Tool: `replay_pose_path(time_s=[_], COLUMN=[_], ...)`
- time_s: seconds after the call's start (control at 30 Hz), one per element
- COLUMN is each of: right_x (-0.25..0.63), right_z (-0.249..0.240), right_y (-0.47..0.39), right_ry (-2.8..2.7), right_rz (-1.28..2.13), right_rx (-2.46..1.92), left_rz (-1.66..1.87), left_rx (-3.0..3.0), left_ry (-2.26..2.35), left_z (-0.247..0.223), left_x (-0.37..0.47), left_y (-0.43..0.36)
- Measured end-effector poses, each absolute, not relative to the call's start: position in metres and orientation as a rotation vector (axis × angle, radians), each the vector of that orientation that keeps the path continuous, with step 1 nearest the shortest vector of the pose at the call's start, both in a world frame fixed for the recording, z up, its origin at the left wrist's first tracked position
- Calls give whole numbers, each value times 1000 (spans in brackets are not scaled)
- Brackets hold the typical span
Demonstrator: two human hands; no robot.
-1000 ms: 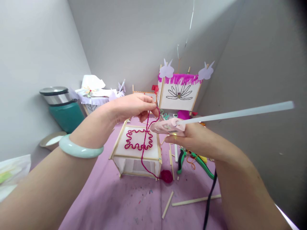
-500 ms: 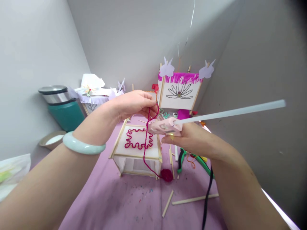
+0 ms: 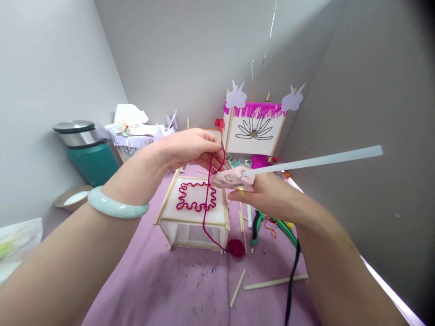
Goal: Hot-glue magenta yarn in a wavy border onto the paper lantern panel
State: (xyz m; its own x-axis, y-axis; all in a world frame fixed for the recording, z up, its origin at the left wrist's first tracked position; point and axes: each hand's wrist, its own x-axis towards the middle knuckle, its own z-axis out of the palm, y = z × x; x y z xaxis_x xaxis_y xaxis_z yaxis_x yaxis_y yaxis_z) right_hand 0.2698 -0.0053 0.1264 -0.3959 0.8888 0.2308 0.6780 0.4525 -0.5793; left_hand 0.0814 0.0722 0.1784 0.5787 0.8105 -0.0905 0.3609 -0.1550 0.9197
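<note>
My left hand [image 3: 197,147] is closed on a crimson yarn [image 3: 206,216], with fingers pinched above the back of a white box frame [image 3: 166,208]. A wavy crimson yarn outline [image 3: 181,199] lies on the box's top panel. The yarn hangs down past the front edge to a crimson ball [image 3: 236,248] at the box's right corner. My right hand [image 3: 265,192] grips a pink glue gun [image 3: 234,178], its nozzle end close to the yarn below my left fingers. A long translucent glue stick [image 3: 319,159] sticks out of its rear toward the right.
Green-handled pliers [image 3: 256,227] and wooden sticks [image 3: 276,282] lie on the purple cloth [image 3: 163,290]. A lantern with a flower drawing [image 3: 254,136] stands behind. At left are a teal container [image 3: 95,160] and a bowl [image 3: 73,199]. A black cord [image 3: 291,290] hangs by my right forearm.
My right hand and the glue gun have shifted slightly left, and the glue stick's far end has moved left and a little down. My left hand stays nearly still.
</note>
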Motion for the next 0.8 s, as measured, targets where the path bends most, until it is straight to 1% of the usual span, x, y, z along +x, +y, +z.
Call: replay_pose_path(time_s=[0.1, 0.3, 0.6, 0.8], right_x=[270, 272, 277, 279], right_z=[128, 124, 124, 129], right_y=[-6, -2, -4, -7], right_ry=[-2192, -2184, -2214, -2230], right_rz=[555, 684, 624, 617], right_rx=[-1314, -1188, -1318, -1331], left_rz=[519, 503, 495, 493], left_rx=[1755, 1750, 1766, 1753], left_ry=[969, 943, 959, 979], left_z=[179, 178, 179, 181], left_x=[83, 84, 85, 88], left_y=[72, 74, 73, 72])
